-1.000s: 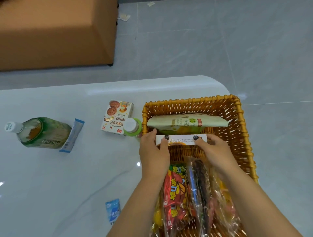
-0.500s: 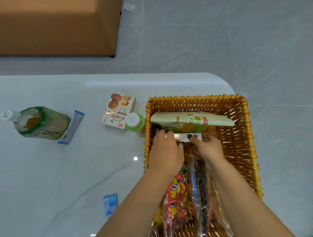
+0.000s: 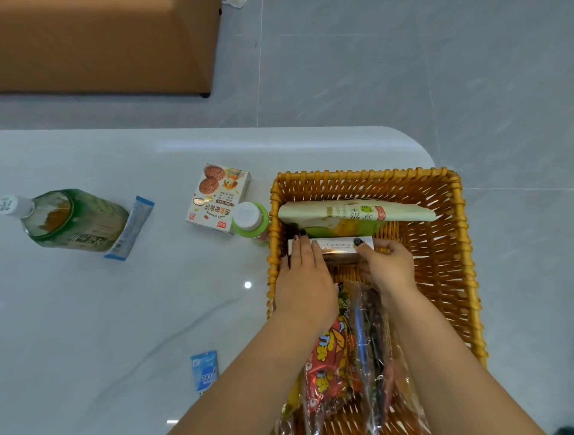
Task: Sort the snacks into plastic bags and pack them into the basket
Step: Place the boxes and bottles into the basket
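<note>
— While both hands sit inside the wicker basket [image 3: 466, 248], what are they holding?
— One white snack box [image 3: 337, 246]: left hand [image 3: 302, 279] lies flat over its left end, right hand [image 3: 386, 267] grips its right end, just before the green pouch [image 3: 354, 215].

Floor [image 3: 403, 77]: large grey tiles, faint veining, thin pale grout lines; scrap of white litter [image 3: 232, 2] at top edge; brown upholstered furniture [image 3: 102, 46] top left, small dark foot at its corner; worktop [image 3: 124, 310] glossy white, rounded far corner, bright point reflection of overhead light.
</note>
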`<state>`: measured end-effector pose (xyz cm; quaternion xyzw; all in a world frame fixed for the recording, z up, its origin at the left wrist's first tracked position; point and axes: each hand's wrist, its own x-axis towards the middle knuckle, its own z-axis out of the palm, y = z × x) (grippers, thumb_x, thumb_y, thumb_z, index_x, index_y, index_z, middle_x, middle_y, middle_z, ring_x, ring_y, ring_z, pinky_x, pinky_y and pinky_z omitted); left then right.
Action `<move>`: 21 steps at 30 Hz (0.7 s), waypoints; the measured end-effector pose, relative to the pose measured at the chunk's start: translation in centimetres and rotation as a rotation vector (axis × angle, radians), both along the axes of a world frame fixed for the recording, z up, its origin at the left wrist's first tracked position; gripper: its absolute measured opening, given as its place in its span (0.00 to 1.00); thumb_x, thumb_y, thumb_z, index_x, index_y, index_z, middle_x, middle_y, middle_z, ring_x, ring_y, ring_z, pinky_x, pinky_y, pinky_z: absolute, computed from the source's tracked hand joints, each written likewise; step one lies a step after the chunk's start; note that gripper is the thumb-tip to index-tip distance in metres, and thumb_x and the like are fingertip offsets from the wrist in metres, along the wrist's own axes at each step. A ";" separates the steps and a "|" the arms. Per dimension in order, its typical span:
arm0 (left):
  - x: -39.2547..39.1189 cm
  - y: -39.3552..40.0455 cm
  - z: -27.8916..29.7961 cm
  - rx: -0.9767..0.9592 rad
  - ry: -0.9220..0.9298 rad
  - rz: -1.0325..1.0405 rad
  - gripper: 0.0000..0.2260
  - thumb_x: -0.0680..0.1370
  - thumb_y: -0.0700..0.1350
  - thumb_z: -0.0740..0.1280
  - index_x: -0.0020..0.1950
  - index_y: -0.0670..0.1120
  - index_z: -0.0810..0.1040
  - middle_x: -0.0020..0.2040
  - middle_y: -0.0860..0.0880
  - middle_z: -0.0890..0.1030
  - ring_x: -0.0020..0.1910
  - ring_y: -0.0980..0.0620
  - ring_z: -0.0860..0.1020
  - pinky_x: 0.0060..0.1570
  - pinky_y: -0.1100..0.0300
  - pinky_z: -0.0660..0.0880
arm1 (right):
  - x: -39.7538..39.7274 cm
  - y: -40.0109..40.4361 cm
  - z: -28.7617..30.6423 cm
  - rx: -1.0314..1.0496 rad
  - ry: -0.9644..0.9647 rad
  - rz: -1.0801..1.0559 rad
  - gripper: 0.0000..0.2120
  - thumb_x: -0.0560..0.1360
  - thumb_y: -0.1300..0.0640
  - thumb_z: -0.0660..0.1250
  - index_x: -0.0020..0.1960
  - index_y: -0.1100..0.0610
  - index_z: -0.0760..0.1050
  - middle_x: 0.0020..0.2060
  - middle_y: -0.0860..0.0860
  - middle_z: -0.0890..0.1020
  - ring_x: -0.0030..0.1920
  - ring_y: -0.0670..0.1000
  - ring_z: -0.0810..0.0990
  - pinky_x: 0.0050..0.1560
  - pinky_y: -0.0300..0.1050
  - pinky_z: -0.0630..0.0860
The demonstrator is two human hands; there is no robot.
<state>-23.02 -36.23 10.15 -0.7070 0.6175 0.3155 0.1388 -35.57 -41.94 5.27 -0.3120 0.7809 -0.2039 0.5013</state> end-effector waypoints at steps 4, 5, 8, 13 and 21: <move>0.0 0.1 0.1 -0.013 0.013 0.013 0.36 0.83 0.56 0.55 0.79 0.39 0.39 0.80 0.40 0.41 0.79 0.43 0.41 0.77 0.49 0.45 | -0.3 0.1 0.9 -0.033 0.119 0.152 0.15 0.74 0.51 0.71 0.58 0.52 0.75 0.49 0.50 0.79 0.49 0.52 0.78 0.54 0.51 0.76; 0.2 0.2 0.1 -0.038 0.034 0.034 0.36 0.83 0.55 0.56 0.79 0.39 0.40 0.80 0.40 0.41 0.79 0.43 0.42 0.77 0.50 0.45 | -0.3 0.2 1.1 -0.056 0.136 0.174 0.16 0.75 0.51 0.70 0.61 0.54 0.75 0.49 0.49 0.78 0.50 0.50 0.76 0.53 0.49 0.74; 0.7 0.3 0.2 -0.143 0.132 0.154 0.33 0.83 0.50 0.58 0.80 0.40 0.43 0.80 0.42 0.43 0.79 0.46 0.44 0.76 0.54 0.49 | -0.1 0.6 1.3 -0.128 0.143 0.190 0.18 0.76 0.53 0.69 0.63 0.57 0.74 0.54 0.50 0.78 0.52 0.46 0.73 0.56 0.47 0.72; 0.9 0.4 1.1 -0.233 0.170 0.192 0.29 0.82 0.48 0.59 0.80 0.46 0.50 0.80 0.44 0.49 0.79 0.47 0.52 0.72 0.52 0.64 | -0.3 1.0 1.9 -0.203 0.140 0.165 0.15 0.75 0.56 0.69 0.61 0.55 0.73 0.56 0.49 0.77 0.54 0.45 0.73 0.58 0.45 0.71; 4.9 0.7 3.3 -0.777 0.203 0.383 0.10 0.76 0.43 0.65 0.55 0.49 0.80 0.43 0.54 0.84 0.35 0.55 0.80 0.28 0.67 0.72 | 2.0 2.8 7.3 -0.512 -0.083 0.219 0.15 0.76 0.71 0.63 0.51 0.51 0.77 0.46 0.48 0.82 0.49 0.44 0.81 0.52 0.38 0.77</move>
